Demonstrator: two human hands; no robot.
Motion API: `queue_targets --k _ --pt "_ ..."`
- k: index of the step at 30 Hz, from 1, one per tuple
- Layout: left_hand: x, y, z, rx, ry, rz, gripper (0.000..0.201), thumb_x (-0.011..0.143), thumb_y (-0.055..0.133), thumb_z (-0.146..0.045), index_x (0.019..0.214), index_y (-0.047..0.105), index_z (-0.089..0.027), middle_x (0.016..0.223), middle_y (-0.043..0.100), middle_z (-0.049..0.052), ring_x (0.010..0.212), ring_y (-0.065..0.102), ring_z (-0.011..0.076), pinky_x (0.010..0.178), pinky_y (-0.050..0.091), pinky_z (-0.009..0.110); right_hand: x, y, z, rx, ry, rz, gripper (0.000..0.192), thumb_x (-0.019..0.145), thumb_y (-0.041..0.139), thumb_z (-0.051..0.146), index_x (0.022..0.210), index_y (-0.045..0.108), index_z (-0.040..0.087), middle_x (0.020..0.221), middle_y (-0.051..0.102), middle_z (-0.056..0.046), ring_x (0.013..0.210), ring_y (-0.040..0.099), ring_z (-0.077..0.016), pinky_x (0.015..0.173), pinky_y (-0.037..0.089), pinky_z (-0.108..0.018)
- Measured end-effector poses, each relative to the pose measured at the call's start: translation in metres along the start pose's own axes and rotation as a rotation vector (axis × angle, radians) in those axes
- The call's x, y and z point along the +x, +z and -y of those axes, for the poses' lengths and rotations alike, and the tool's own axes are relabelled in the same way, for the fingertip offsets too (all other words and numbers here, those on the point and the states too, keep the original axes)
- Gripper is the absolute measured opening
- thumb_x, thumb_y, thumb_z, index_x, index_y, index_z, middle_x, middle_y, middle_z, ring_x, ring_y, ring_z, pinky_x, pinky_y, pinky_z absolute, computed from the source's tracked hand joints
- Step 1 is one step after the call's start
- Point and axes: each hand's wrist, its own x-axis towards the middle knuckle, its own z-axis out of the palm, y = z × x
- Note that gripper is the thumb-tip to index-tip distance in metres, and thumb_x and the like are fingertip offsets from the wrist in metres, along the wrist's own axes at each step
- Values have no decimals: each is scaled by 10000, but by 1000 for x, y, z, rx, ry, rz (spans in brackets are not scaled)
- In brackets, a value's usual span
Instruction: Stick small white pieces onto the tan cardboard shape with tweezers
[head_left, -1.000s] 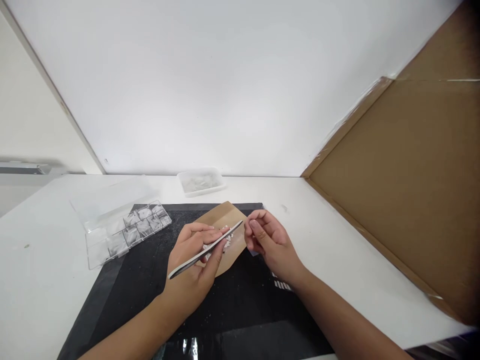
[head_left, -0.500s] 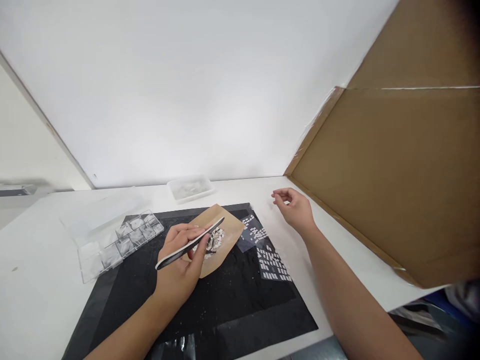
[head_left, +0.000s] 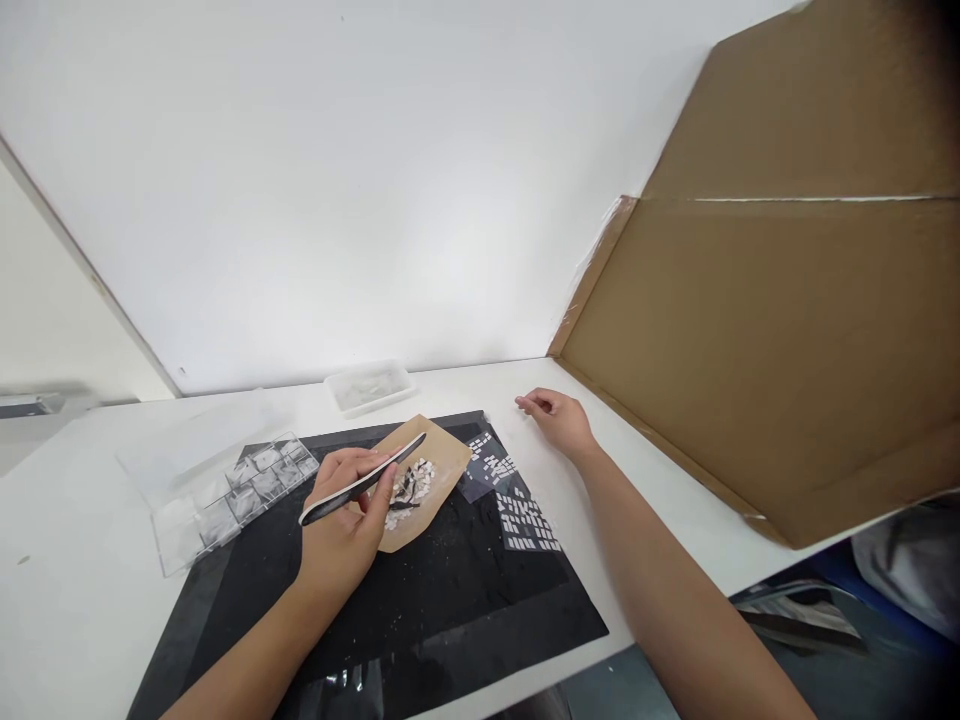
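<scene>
My left hand [head_left: 345, 515] is closed around a slim black nail file [head_left: 364, 487] with a white edge, holding it slanted above a sheet of brown paper [head_left: 442, 455]. On that paper lies a pile of small white chips [head_left: 421, 478] with dark curved slivers among them. My right hand [head_left: 559, 418] rests over the white table beyond the black mat's far right corner, fingers curled and thumb near the fingertips. Whatever it may pinch is too small to make out. Clear sheets with rows of small white rectangles [head_left: 525, 522] lie at the mat's right edge.
A black mat [head_left: 450, 590] covers the middle of the white table [head_left: 67, 550]. A clear compartment box [head_left: 240, 500] with white pieces lies at left. A translucent tray [head_left: 370, 388] stands by the white wall. Brown cardboard [head_left: 750, 350] rises at right.
The view has turned a little to the right, shifting the table leftwards. My right hand has drawn slightly nearer the mat, its fingers more closed. The left hand keeps the nail file.
</scene>
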Motion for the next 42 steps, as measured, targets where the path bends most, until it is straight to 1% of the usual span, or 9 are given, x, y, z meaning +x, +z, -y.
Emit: queue_targets --k 7,14,20,24,26,30,35,39,42 --pt "1 -1 -1 -11 36 0 119 922 665 -306 994 727 -234 1021 678 66 999 645 213 642 543 265 2 6 4 8 -64 29 407 979 492 522 878 796 271 1000 776 -35 905 679 -221 770 473 -325" --pt "1 0 1 -6 15 -3 143 919 665 -335 973 716 -213 1032 668 74 990 648 216 646 552 275 2 4 4 34 -115 -22 407 1012 451 483 944 796 278 1057 771 -34 1059 657 -243 978 448 -386" --pt "1 0 4 -21 1 -6 128 914 672 -330 968 717 -223 1049 669 63 985 648 210 668 552 282 3 3 2 94 -127 -77 320 986 517 446 965 790 282 1111 777 -24 1089 666 -249 1001 461 -405" --pt "2 -1 6 21 22 -20 131 917 672 -345 962 714 -230 1048 669 58 989 643 209 665 543 284 2 2 6 155 -120 -83 284 915 629 474 964 784 241 1059 784 -61 973 699 -243 863 518 -362" --pt "2 -2 7 44 28 -14 151 925 660 -361 976 715 -229 1051 673 63 1002 640 217 663 542 291 1 1 10 179 -121 -84 308 874 674 505 903 776 216 1025 781 -79 928 699 -238 799 522 -341" --pt "3 -2 10 49 29 -15 176 923 658 -377 983 719 -223 1049 676 73 1012 639 229 652 548 296 -2 2 17 203 -160 -83 318 843 711 524 793 759 214 973 755 -75 898 675 -215 777 507 -322" --pt "3 -2 8 49 18 -15 188 926 656 -375 992 720 -211 1061 670 82 1012 643 231 659 550 299 -3 4 21 209 -185 -58 269 903 657 459 809 767 233 937 749 -54 893 667 -205 774 495 -318" --pt "3 -3 6 40 26 -23 197 924 656 -381 974 720 -201 1055 664 85 995 645 223 642 539 281 -5 7 19 234 -167 -32 291 970 555 410 908 777 232 939 774 -46 901 699 -213 838 518 -342" --pt "4 -3 7 60 29 -42 195 926 654 -380 976 718 -202 1049 663 73 978 648 212 666 542 283 -8 10 18 271 -154 -21 333 1006 480 405 1028 767 239 1007 789 -39 932 725 -216 914 535 -372"
